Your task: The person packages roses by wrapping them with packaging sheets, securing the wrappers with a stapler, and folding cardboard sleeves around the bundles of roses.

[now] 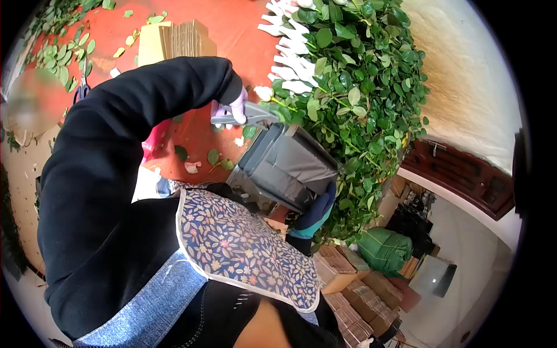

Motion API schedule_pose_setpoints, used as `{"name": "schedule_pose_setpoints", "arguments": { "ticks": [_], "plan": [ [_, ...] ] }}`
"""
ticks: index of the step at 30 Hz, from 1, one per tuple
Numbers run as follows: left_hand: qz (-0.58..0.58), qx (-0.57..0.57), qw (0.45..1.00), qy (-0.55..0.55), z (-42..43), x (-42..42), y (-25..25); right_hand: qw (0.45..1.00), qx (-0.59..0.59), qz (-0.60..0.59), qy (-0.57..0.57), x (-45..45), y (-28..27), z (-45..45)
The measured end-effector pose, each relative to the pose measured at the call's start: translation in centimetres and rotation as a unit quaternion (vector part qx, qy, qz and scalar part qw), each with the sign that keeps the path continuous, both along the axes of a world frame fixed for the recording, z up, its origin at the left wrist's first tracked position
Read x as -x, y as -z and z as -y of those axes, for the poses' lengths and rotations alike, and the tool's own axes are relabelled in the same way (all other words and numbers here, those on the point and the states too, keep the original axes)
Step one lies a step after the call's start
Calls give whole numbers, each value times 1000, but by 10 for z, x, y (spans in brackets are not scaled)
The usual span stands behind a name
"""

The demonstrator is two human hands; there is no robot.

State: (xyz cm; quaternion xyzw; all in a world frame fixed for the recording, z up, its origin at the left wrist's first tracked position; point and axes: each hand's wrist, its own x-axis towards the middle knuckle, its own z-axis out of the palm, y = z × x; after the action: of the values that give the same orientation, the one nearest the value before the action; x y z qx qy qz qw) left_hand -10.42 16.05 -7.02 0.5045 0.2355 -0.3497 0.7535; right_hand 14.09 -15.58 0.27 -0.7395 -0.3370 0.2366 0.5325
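My left hand (232,111), in a pale purple glove, is wrapped round a grey hand tool (255,115). The tool's far end meets the upper edge of a dark grey box-like container (290,162), beside the leafy stems (360,110). At the container's lower right, my right hand (318,213) holds its side, in a blue glove with a teal cuff; its fingertips are hidden. A white-wrapped bud (264,93) lies just above the tool. More white-wrapped heads (293,52) line the left edge of the stems.
Folded cardboard (188,43) and scissors (83,90) lie on the red surface (238,35) among loose leaves. A blurred patch (35,107) is at the far left. Stacked cardboard boxes (354,296) and a green bundle (384,251) are at the lower right.
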Motion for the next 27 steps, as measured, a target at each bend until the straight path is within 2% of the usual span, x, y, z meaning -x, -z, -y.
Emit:
{"name": "schedule_pose_setpoints", "arguments": {
  "ticks": [1,3,6,10,15,19,27],
  "plan": [
    [-4,1,1000,-2,-4,2,2,1000,4,7,7,1,-1,3],
    [-14,74,997,25,-9,7,-1,999,26,18,8,3,-4,11],
    [-11,71,997,-12,-11,15,-27,998,0,-58,36,15,-16,14],
    [-5,90,996,9,-20,20,-48,997,33,-46,61,33,-35,11],
    [18,152,986,62,-28,17,-48,997,44,-38,52,29,-31,19],
    [0,184,981,66,-21,17,-43,998,3,-47,33,30,-30,25],
    [-60,200,977,49,-5,14,-44,995,59,-53,65,34,-41,29]
  ]
}}
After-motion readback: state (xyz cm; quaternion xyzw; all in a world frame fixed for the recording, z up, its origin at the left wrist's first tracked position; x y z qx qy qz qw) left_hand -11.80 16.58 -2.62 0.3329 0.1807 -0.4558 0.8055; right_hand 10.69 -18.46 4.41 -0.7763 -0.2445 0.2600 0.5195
